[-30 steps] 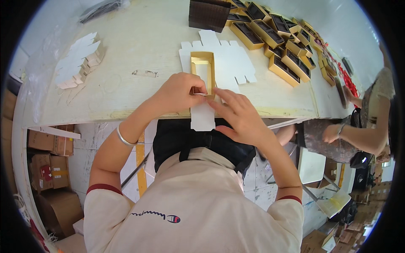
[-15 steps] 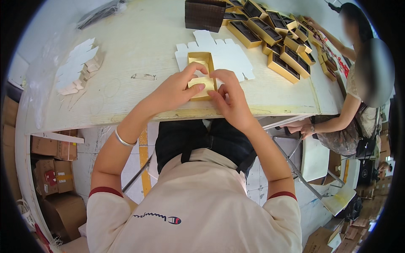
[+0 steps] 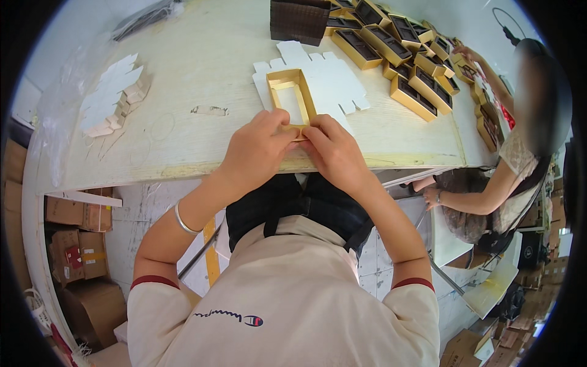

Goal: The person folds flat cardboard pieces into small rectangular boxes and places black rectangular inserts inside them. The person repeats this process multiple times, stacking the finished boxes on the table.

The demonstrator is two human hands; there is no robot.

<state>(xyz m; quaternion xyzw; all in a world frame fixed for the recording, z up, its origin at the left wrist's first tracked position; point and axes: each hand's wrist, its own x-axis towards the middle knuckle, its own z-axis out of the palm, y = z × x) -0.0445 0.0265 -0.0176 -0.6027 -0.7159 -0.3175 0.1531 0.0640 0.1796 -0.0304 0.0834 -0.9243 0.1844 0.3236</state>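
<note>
An open gold cardboard box [image 3: 309, 98] lies near the table's front edge, its long sides pointing away from me. Gold flaps line its inner walls, and a pale area shows in the middle of its bottom. My left hand [image 3: 255, 145] pinches the near end wall at its left part, thumb toward the middle. Close beside it, my right hand [image 3: 337, 148] grips the same wall from the right with curled fingers. Part of that wall is hidden by the fingers. Under the box's far part lie flat white die-cut card blanks [image 3: 336, 82].
Several gold boxes with dark inserts [image 3: 413, 101] are piled at the far right. A dark brown stack [image 3: 299, 21] stands at the back. White folded card blanks [image 3: 113, 101] lie on the left of the table [image 3: 202, 79]. A co-worker [image 3: 520, 153] sits at the right, reaching across the table.
Both hands have drawn back from the box's inside to its near end wall. The gold flaps inside now lie along the walls. The co-worker has shifted nearer.
</note>
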